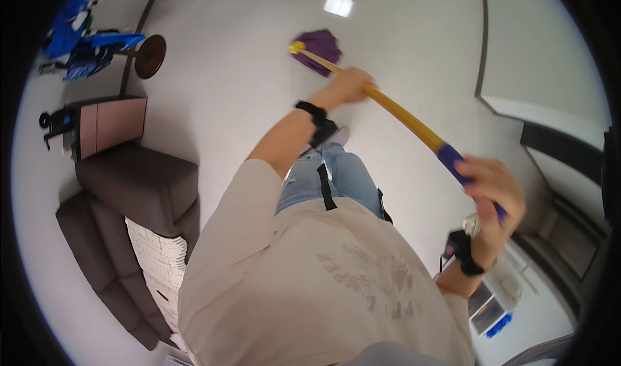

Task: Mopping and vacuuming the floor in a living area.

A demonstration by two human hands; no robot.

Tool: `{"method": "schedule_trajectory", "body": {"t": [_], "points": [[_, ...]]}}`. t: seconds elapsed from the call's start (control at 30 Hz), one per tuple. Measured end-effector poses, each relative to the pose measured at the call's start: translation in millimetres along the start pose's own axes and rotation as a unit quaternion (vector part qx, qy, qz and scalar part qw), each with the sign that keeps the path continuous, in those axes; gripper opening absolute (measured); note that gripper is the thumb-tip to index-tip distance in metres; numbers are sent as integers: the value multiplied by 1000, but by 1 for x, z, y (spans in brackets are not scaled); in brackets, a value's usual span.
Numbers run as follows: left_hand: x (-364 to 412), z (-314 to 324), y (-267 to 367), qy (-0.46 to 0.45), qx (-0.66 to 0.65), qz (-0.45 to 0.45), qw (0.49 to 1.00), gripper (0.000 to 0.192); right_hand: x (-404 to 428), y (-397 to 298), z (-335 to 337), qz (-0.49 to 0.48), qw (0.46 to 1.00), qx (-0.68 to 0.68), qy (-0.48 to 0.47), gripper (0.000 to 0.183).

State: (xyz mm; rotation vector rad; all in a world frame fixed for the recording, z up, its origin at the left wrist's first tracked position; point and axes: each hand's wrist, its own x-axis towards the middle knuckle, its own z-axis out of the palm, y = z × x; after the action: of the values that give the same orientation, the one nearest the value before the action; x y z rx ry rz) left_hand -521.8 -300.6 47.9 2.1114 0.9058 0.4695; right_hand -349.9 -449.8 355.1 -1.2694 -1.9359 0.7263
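Observation:
Both my hands are wrapped around the handle of a mop. My left hand grips the yellow shaft at its lower part, near the mop head. Higher up, my right hand is closed around the dark blue grip at the top end. The purple mop head rests on the pale floor ahead of my feet, joined to the shaft by a yellow socket. The shaft slants across the front of my body, and my right hand is slightly blurred.
To my left are a dark brown sofa, a pink-fronted cabinet and a round brown stand base beside blue items. A white shelf unit stands at my right. Dark-edged white walls bound the right side.

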Motion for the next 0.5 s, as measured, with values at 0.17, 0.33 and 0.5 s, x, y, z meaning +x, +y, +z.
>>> {"method": "schedule_trajectory", "body": {"t": [0.17,0.33,0.5], "points": [[-60,-40,-72,181,65,-44,980,23,22,36,59,-1,989,122,-89,18],[-108,-31,-86,271,91,-62,956,26,6,53,93,120,963,210,-117,22],[-114,23,-45,424,58,-151,891,25,-60,77,101,151,922,356,30,43]]}}
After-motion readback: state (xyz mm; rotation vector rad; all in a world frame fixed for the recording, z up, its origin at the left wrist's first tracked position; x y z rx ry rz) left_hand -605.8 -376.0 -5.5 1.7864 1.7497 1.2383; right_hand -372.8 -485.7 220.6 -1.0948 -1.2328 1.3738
